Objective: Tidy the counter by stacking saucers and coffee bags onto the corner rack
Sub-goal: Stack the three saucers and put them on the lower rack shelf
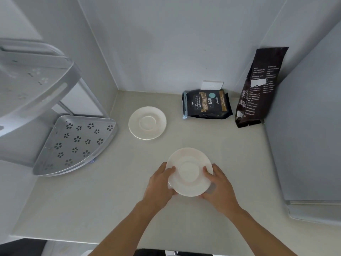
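Note:
A white saucer (pixel 189 170) is at the near middle of the counter, held by both hands: my left hand (pixel 159 183) grips its left rim and my right hand (pixel 218 187) its right rim. A second white saucer (pixel 147 122) lies flat farther back. A black coffee bag (pixel 206 105) lies on its side against the back wall. A taller dark coffee bag (pixel 258 87) leans upright in the right corner. The grey corner rack stands at the left; its lower shelf (pixel 73 143) has flower-shaped holes and holds nothing, and its upper shelf (pixel 27 84) is above.
A wall socket (pixel 212 85) sits behind the lying bag. A tall grey appliance (pixel 304 126) bounds the counter on the right. The counter's front edge (pixel 73 239) runs below my forearms.

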